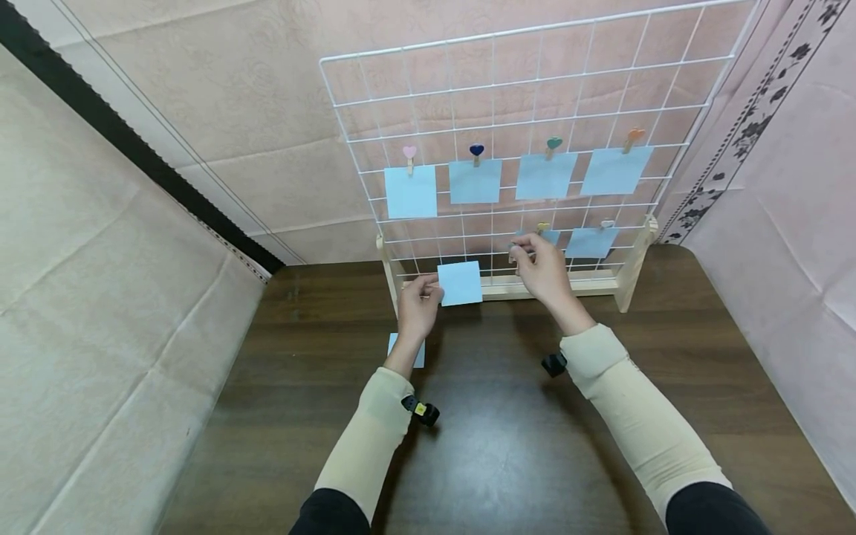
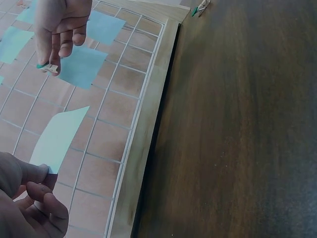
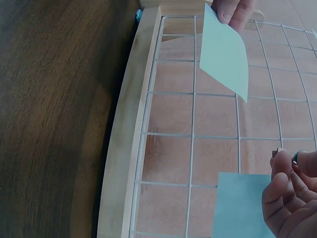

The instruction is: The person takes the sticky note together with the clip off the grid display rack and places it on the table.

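Note:
My left hand [image 1: 417, 305] pinches a light blue paper card [image 1: 461, 283] by its left edge, in front of the lower part of a white wire grid [image 1: 493, 36]. To its right, my right hand [image 1: 542, 271] pinches a small wooden clothespin [image 2: 49, 68] with a green end between thumb and fingertips, close to the wires. That hand partly covers a clipped blue card [image 2: 81, 68] in the lower row. Beside it hangs another lower card [image 1: 591, 243] under a whitish clip.
Four blue cards hang in the upper row, including one [image 1: 411, 193] under a pink heart clip. Wooden feet [image 1: 631, 271] support the grid on a dark wood table [image 1: 481, 446]. Another blue card [image 1: 419, 357] lies behind the left wrist. Another clothespin [image 2: 200, 8] lies on the table.

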The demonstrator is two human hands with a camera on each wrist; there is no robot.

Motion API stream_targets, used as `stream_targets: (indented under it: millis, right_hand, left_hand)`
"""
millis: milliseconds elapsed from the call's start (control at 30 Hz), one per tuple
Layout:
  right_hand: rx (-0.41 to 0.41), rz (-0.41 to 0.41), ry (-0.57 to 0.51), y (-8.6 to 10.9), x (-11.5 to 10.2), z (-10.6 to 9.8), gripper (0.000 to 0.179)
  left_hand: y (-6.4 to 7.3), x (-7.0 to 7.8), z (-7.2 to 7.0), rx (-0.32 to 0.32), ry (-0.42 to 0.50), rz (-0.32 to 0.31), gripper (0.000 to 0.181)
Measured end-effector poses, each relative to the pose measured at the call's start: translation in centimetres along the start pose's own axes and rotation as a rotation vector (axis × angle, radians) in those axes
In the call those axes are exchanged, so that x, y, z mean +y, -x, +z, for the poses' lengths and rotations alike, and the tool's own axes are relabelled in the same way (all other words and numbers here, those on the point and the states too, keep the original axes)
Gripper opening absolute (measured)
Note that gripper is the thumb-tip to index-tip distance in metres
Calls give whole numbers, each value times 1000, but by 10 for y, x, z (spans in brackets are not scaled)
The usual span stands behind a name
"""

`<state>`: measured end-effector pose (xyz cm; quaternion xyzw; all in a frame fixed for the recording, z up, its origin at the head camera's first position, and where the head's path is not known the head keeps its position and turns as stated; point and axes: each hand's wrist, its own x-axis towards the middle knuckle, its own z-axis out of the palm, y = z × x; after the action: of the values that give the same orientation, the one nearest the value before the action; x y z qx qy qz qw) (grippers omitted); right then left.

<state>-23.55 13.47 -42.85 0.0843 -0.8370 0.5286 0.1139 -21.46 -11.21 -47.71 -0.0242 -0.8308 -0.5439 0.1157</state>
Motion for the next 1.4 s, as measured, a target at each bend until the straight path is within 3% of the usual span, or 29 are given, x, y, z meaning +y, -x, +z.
stream_targets:
  millis: [200,367,600,1400]
  right_hand:
    - [12,11,-9,3,3,-4,29]
    - [27,10,1,4,8,-5,29]
    - [46,3,35,7,14,-8,28]
    - [45,57,15,17,35,-17,28]
  left_hand:
    - [4,-3,-2,-9,-2,-22,27]
    - [7,-5,-2,-9,-17,-5,26]
    - [14,-6,-3,-27,40,-28,25]
    - [26,-19,-6,-29,8,-81,23]
